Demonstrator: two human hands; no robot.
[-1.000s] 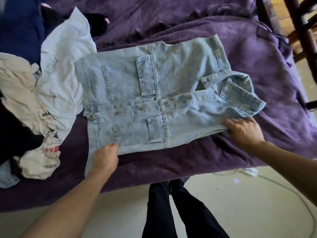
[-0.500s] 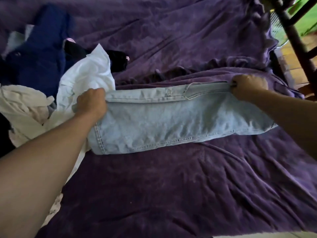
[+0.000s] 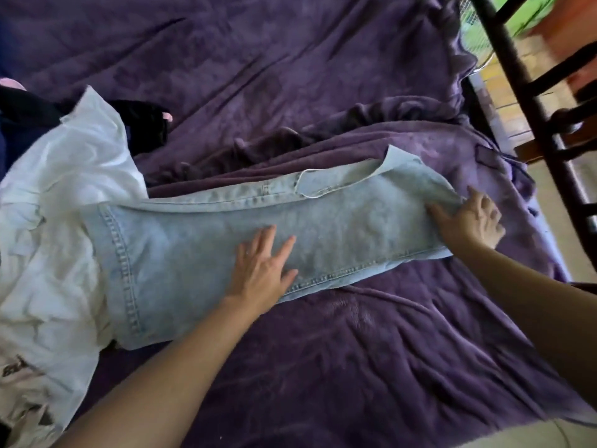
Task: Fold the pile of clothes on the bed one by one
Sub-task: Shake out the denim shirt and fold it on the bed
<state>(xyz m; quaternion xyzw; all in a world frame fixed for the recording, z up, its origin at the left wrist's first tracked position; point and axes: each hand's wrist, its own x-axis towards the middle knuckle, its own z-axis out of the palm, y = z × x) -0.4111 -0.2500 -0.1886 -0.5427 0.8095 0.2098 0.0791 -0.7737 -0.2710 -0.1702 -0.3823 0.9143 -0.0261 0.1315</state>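
On the soft purple blanket, the left hand lies flat on the middle of the long folded denim garment, the right hand spread flat at its end.

No text can be read. The only lettering is a dark print on the pale T-shirt, cut off and blurred.
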